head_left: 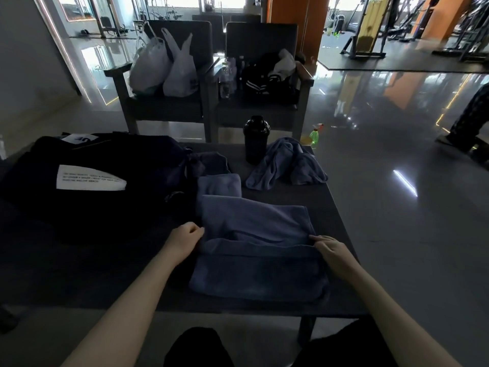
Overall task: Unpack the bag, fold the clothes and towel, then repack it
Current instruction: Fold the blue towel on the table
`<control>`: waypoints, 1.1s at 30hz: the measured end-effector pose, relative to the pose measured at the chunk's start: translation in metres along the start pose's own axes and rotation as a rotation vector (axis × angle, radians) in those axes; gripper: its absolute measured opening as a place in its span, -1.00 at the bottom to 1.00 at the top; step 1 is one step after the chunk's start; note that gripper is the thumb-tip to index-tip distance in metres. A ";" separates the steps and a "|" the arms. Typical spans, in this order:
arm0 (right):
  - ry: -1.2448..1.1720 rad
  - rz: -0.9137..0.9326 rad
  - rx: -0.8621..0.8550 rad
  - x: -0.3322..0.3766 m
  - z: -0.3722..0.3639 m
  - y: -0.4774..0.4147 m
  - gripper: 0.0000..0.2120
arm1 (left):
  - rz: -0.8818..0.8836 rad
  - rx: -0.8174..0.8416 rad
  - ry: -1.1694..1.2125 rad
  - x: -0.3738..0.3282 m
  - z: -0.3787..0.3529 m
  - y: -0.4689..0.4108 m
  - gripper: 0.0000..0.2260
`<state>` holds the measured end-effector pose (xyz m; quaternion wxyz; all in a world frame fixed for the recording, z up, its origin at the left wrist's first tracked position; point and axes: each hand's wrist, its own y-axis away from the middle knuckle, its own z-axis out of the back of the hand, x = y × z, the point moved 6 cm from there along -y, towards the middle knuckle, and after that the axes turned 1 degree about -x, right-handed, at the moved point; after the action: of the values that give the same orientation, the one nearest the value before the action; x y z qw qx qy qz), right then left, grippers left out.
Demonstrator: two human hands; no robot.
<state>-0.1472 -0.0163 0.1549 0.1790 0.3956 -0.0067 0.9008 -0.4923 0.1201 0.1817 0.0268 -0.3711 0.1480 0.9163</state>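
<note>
A blue towel (254,260) lies half folded on the dark table (333,207) in front of me. My left hand (185,238) pinches its left edge at the fold, and my right hand (330,250) pinches the right edge. Just behind it sits a small folded blue cloth (219,185), with a darker folded piece (211,161) beyond that. A crumpled blue garment (285,165) lies at the far right of the table. The black bag (87,181) with a white label fills the table's left side.
A black shaker bottle (256,139) stands at the table's far edge. Two chairs behind hold white plastic bags (166,67) and dark clothes (267,75). A green spray bottle (314,136) stands on the glossy floor. A person's legs (465,120) show at far right.
</note>
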 end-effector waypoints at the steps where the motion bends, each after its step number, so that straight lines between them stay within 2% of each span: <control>1: -0.060 -0.026 -0.010 0.000 0.000 0.000 -0.69 | 0.050 0.009 0.035 0.002 -0.004 -0.003 -0.75; 3: -0.179 -0.067 -0.033 0.000 0.000 0.000 -0.56 | 0.108 0.050 0.044 0.002 -0.013 -0.005 -0.65; 5: -0.172 -0.053 -0.033 0.001 -0.001 0.000 -0.58 | 0.099 0.081 -0.011 -0.002 -0.022 -0.004 -0.48; 7: -0.051 0.016 0.017 0.006 -0.003 0.001 -0.64 | 0.079 0.078 -0.081 -0.006 -0.026 -0.001 -0.43; 9: 0.061 0.082 0.056 0.007 -0.006 0.006 -0.65 | 0.086 0.059 -0.101 -0.005 -0.025 0.000 -0.55; 11: 0.151 0.138 0.023 0.007 -0.008 0.012 -0.73 | 0.085 0.072 -0.073 -0.002 -0.024 0.001 -0.85; 12: 0.191 0.146 0.003 0.006 -0.009 0.016 -0.78 | 0.091 0.080 -0.050 0.000 -0.024 0.002 -0.89; 16: 0.396 0.074 0.007 0.003 -0.023 0.031 -0.53 | 0.088 0.003 0.106 0.001 -0.022 0.011 -0.82; 20: 0.516 -0.041 -0.001 0.010 -0.031 0.043 -0.55 | 0.080 -0.040 0.200 -0.004 -0.022 0.020 -0.89; 23: 0.511 -0.134 -0.011 0.012 -0.039 0.051 -0.52 | 0.097 -0.104 0.107 0.003 -0.018 0.025 -0.82; 27: 0.650 -0.112 -0.098 0.015 -0.043 0.055 -0.51 | 0.165 -0.178 0.043 0.017 -0.013 0.030 -0.75; 30: 0.650 -0.076 -0.116 0.016 -0.042 0.052 -0.50 | 0.216 -0.134 -0.055 0.027 -0.020 0.038 -0.62; 33: 0.635 -0.074 -0.069 0.010 -0.042 0.048 -0.49 | 0.199 -0.108 -0.170 0.030 -0.030 0.049 -0.66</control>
<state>-0.1995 -0.0517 0.1397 0.2182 0.0886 0.0335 0.9713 -0.5013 0.0632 0.1532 -0.0720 -0.2765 0.1317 0.9492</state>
